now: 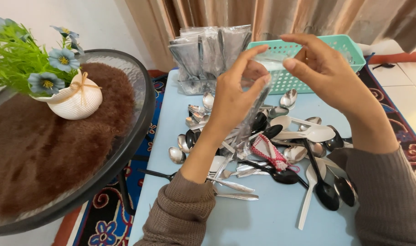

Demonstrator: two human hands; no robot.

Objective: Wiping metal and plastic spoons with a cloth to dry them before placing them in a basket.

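Head view, looking down: I have a clear plastic sleeve (258, 98) pinched between both hands above the pale blue table (262, 218). My left hand (237, 98) grips one side of its upper end with thumb and fingers closed on the film, and my right hand (319, 68) pinches the top edge from the other side, fingertips pressed together on it. The sleeve hangs long-axis almost upright, tilting slightly down and to the left, so its lower end dangles just over the heap of cutlery. Something dark and slim shows inside it (a spoon or its handle, I cannot tell which through the glare). The left hand is the nearer one to the body of the sleeve; the right holds only the mouth.

Below lies the loose pile of spoons (280, 155): shiny steel ones, glossy black plastic ones and matte white plastic ones, crossing at every angle. A small red-and-white checked cloth piece (267, 152) lies among them. Behind the pile stands a clear container of already sleeved cutlery (208, 54), upright and crinkly, beside a mint-green perforated plastic basket (335, 45). To the left sits a round glass-topped table (139, 91) with a brown furry mat (44, 150) and a white ribbed pot of artificial blue flowers (73, 98).
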